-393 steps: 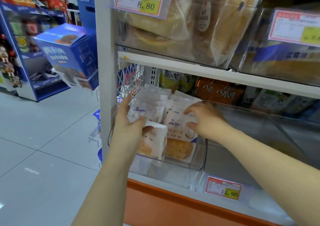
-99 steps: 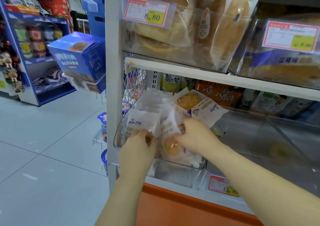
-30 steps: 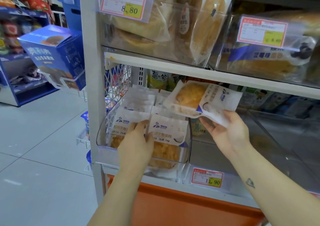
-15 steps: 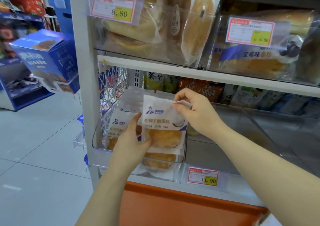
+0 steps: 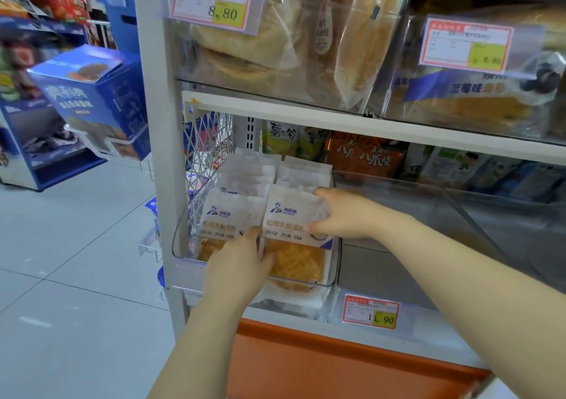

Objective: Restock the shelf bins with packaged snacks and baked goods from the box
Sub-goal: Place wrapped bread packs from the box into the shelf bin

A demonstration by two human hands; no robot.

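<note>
The front right packet [image 5: 291,214] is stood upright at the head of the right-hand column in the clear bin [image 5: 180,245] on the lower shelf. Its right edge is pinched by the right hand [image 5: 346,214], with fingers curled over the top and the thumb pressed on the printed face. The left hand [image 5: 235,270] is laid with fairly straight fingers against the join between that packet and the front left packet [image 5: 228,214]; nothing is clasped by it. Both columns appear tightly packed, and the front packets are seen to rise well above the bin's low front wall. The main risk is therefore judged to be a forward tip: if both hands are taken away at once, the crowded row behind could spring back and a front packet could be pushed over the wall onto the floor [image 5: 76,276]. If the row is instead forced back hard, the soft pastry behind the clear window could be crushed or the wrapper creased. The slick film could also be lost from a pinch held only at one edge. A slow release, one hand at a time, is advised.
</note>
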